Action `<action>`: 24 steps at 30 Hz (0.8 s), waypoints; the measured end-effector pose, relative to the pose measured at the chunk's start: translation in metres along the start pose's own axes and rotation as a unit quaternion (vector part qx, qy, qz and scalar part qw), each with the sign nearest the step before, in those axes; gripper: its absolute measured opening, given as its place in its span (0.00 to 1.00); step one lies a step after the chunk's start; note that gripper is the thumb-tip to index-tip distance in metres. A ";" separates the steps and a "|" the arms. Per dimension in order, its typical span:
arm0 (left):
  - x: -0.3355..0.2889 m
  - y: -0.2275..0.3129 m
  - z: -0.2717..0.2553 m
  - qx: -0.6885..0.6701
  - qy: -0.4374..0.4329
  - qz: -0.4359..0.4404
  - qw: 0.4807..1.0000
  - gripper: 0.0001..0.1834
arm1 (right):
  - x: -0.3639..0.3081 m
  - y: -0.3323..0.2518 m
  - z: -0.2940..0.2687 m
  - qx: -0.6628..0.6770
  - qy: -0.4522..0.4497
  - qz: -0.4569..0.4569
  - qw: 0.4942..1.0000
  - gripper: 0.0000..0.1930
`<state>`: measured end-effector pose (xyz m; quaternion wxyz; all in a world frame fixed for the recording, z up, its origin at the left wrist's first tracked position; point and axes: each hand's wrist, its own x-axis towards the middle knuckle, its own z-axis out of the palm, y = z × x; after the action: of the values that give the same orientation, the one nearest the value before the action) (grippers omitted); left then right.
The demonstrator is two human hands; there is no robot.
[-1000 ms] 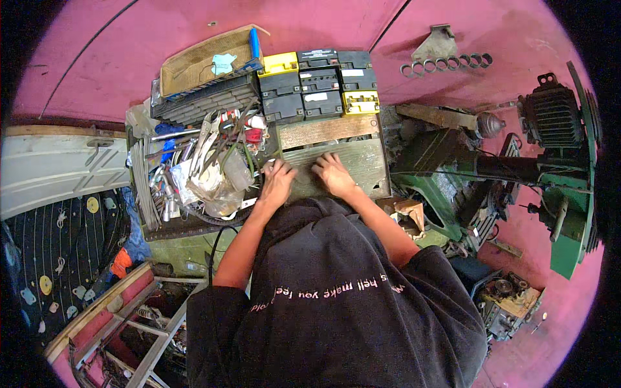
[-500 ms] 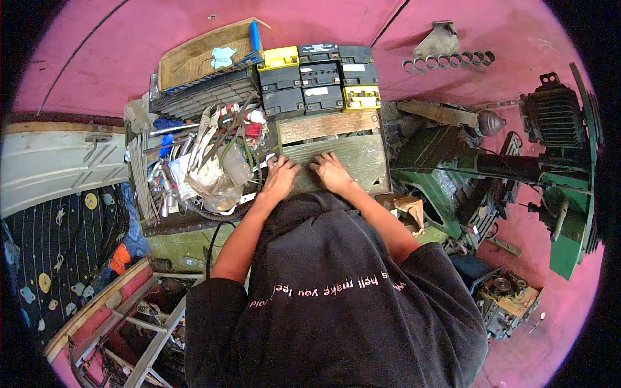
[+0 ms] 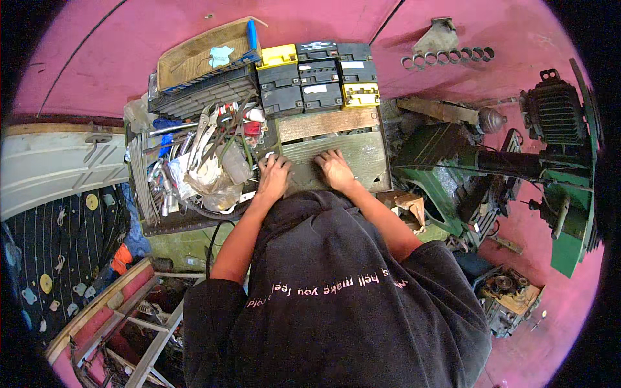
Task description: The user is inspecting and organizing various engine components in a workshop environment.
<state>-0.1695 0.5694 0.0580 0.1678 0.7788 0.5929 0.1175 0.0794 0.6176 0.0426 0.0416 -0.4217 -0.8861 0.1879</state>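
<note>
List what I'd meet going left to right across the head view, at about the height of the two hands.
White panel → bundle of thin grey rods → pile of tools → left hand → right hand → green machine base → green machine housing.

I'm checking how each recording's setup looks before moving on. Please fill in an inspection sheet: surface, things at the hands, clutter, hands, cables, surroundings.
Surface: dark workbench, heavily covered.
Things at the hands: grooved panel, lying flat; beyond it a wooden strip, with a gap between.
Clutter: jumbled tools and plastic bags left of the panel; nine batteries in three rows behind the wooden strip.
Left hand: left hand at the panel's left side, fingers bent; a small pale thing by its fingertips, grip unclear.
Right hand: right hand over the panel, fingers bent; grip unclear.
Cables: black cord beside the left forearm.
Surroundings: pink wall; green machine at right.
</note>
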 end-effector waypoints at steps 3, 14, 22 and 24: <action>-0.003 0.000 0.000 0.051 0.004 -0.016 0.999 0.16 | 0.001 -0.003 -0.009 0.005 0.005 0.009 1.000 0.23; -0.001 -0.006 0.012 0.079 0.002 0.004 0.997 0.13 | -0.002 0.000 -0.001 -0.010 -0.013 0.016 1.000 0.17; 0.009 0.002 -0.016 0.003 0.083 -0.028 0.996 0.11 | 0.009 -0.008 -0.028 0.056 0.061 0.080 0.993 0.18; 0.020 0.004 -0.024 -0.009 0.136 -0.031 0.990 0.09 | 0.015 0.001 -0.034 0.056 0.065 0.090 0.992 0.18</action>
<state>-0.1698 0.5903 0.0816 0.0959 0.7356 0.6327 0.2220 0.0784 0.6397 0.0723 0.1060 -0.5080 -0.8280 0.2123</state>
